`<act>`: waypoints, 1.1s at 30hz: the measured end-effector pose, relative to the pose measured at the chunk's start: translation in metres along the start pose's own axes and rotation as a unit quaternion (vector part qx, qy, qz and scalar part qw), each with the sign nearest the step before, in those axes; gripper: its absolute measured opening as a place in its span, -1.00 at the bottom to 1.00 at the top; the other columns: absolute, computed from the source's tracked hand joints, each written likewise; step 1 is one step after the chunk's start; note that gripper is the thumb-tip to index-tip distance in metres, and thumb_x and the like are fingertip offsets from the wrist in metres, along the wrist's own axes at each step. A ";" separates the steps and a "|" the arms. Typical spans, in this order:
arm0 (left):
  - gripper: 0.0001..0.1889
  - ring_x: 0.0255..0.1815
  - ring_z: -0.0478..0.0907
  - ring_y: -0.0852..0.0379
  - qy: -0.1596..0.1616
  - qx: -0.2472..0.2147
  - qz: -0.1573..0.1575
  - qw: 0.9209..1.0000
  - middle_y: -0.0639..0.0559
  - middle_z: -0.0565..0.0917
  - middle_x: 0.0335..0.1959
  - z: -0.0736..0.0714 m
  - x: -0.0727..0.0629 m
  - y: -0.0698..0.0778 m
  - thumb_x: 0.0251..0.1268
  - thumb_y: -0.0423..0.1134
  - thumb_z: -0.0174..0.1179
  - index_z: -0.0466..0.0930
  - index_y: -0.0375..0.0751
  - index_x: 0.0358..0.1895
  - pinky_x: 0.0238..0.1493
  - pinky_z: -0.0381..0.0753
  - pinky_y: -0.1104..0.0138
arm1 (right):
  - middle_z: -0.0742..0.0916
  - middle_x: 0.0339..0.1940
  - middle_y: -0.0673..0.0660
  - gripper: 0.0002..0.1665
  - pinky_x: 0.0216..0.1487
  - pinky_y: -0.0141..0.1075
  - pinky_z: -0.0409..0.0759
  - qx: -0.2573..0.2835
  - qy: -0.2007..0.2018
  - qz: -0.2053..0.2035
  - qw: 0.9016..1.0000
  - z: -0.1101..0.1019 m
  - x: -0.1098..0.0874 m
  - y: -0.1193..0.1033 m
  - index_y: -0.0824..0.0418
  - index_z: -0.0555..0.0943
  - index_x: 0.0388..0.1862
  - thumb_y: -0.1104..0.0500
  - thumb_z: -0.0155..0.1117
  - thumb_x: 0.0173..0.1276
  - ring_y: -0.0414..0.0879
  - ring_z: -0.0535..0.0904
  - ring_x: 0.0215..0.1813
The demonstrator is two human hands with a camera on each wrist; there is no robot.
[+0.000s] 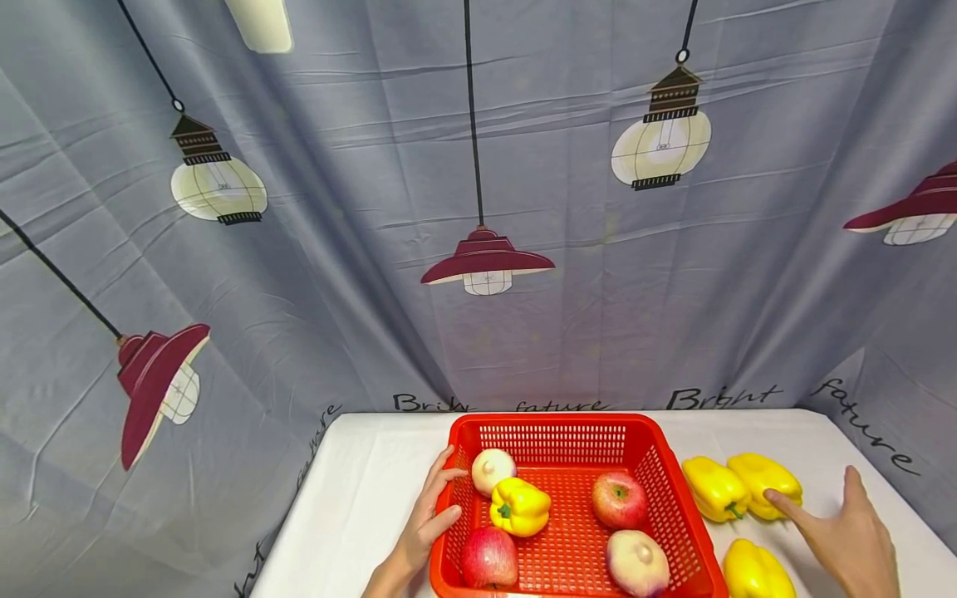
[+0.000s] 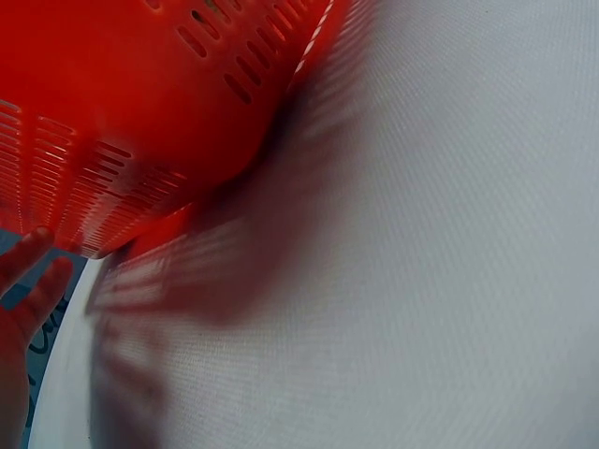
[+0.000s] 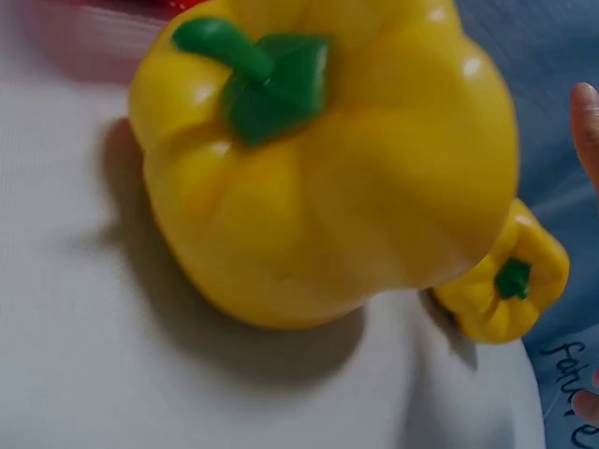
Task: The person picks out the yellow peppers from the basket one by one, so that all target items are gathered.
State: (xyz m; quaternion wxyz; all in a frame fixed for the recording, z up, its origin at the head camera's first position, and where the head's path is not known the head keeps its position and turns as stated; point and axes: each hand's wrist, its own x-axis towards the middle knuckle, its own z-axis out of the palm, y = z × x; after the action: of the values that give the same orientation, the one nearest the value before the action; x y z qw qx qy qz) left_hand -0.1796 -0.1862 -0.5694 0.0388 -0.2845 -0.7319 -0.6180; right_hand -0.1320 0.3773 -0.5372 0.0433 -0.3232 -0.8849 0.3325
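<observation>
My left hand point(image 1: 422, 527) rests against the left rim of a red plastic basket point(image 1: 561, 422), fingers extended and touching it. In the left wrist view, two fingertips lie by the slotted wall point(image 2: 140, 103). My right hand point(image 1: 848, 536) hovers at the right with thumb and fingers spread, holding nothing. One fingertip overlaps a yellow bell pepper point(image 1: 763, 482) in the head view; contact cannot be told. Beside it lies another yellow bell pepper point(image 1: 714, 487). A nearer yellow bell pepper point(image 1: 755, 571) sits by the basket's right side; a large yellow bell pepper point(image 3: 328, 178) fills the right wrist view.
Inside the basket are a yellow bell pepper point(image 1: 521, 507), two red apples point(image 1: 619, 500) and two round whitish vegetables with a purplish tint point(image 1: 638, 563). A white tablecloth point(image 1: 359, 465) covers the table. A grey-blue curtain point(image 1: 374, 249) printed with lamps hangs behind.
</observation>
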 end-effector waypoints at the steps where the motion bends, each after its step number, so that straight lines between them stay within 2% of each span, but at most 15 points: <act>1: -0.55 0.58 -0.06 -0.13 0.000 -0.003 -0.001 1.000 -0.18 -0.07 0.63 0.000 0.000 0.000 0.36 -0.25 -0.01 0.42 -0.38 0.25 0.31 0.38 0.25 | -0.10 0.51 0.62 0.52 0.33 0.41 0.09 -0.001 0.000 -0.006 1.000 -0.001 -0.001 -0.002 0.47 -0.43 0.54 -0.41 0.31 0.23 0.60 -0.04 0.46; 7: -0.55 0.56 -0.05 -0.23 0.000 -0.011 0.006 1.000 -0.21 -0.07 0.62 0.000 0.000 0.001 0.37 -0.26 -0.01 0.41 -0.43 0.25 0.28 0.42 0.25 | -0.16 0.50 0.64 0.42 0.38 0.41 -0.05 -0.001 -0.002 -0.085 0.996 -0.009 -0.006 -0.016 0.56 -0.41 0.51 -0.36 0.20 0.35 0.59 -0.15 0.48; 11: -0.55 0.56 -0.05 -0.20 0.001 -0.011 0.006 1.000 -0.21 -0.07 0.62 0.000 0.000 0.001 0.37 -0.26 -0.01 0.41 -0.43 0.24 0.27 0.43 0.25 | -0.13 0.49 0.67 0.35 0.37 0.43 -0.10 -0.015 -0.003 -0.140 0.990 -0.010 -0.011 -0.024 0.60 -0.35 0.50 -0.35 0.12 0.41 0.60 -0.19 0.48; 17: -0.56 0.58 -0.06 -0.10 0.005 0.008 -0.001 1.000 -0.18 -0.04 0.62 0.000 0.000 0.002 0.35 -0.26 -0.01 0.43 -0.40 0.24 0.32 0.33 0.26 | -0.02 0.45 0.71 0.32 0.26 0.52 -0.01 -0.053 -0.001 -0.200 0.978 -0.013 -0.015 -0.037 0.64 -0.23 0.50 -0.37 0.11 0.41 0.64 -0.11 0.44; 20: -0.56 0.58 -0.06 -0.10 0.006 0.012 -0.003 1.000 -0.17 -0.03 0.62 0.001 0.000 0.003 0.34 -0.26 -0.01 0.43 -0.39 0.23 0.33 0.32 0.27 | 0.04 0.42 0.73 0.31 0.21 0.54 0.03 -0.069 0.006 -0.240 0.968 -0.015 -0.016 -0.041 0.66 -0.18 0.49 -0.36 0.14 0.40 0.66 -0.06 0.41; 24: -0.55 0.58 -0.05 -0.09 0.006 0.015 0.001 1.000 -0.16 -0.03 0.62 0.001 0.000 0.003 0.35 -0.24 -0.01 0.43 -0.39 0.23 0.33 0.31 0.27 | 0.07 0.42 0.72 0.30 0.15 0.56 0.07 -0.089 -0.008 -0.260 0.961 -0.018 -0.017 -0.048 0.63 -0.14 0.50 -0.38 0.15 0.39 0.66 -0.01 0.38; 30: -0.55 0.59 -0.06 -0.08 0.008 0.024 0.001 1.000 -0.17 -0.02 0.62 0.001 0.000 0.002 0.34 -0.23 -0.01 0.44 -0.38 0.23 0.35 0.27 0.28 | 0.13 0.39 0.71 0.28 0.12 0.57 0.10 -0.099 -0.061 -0.267 0.957 -0.021 -0.025 -0.064 0.61 -0.08 0.51 -0.40 0.14 0.38 0.67 0.06 0.32; 33: -0.55 0.59 -0.06 -0.11 0.008 0.025 -0.002 1.000 -0.16 -0.02 0.62 0.000 0.000 0.002 0.34 -0.23 -0.01 0.44 -0.38 0.23 0.35 0.27 0.28 | 0.18 0.37 0.71 0.24 0.11 0.56 0.15 -0.096 -0.074 -0.274 0.954 -0.021 -0.030 -0.071 0.59 -0.03 0.51 -0.39 0.14 0.39 0.67 0.11 0.30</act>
State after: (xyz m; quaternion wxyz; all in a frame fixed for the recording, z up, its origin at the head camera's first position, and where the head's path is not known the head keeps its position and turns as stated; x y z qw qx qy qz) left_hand -0.1786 -0.1859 -0.5680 0.0505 -0.2776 -0.7470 -0.6020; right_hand -0.1406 0.3304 -0.4733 0.0357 -0.0457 -0.9679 0.2447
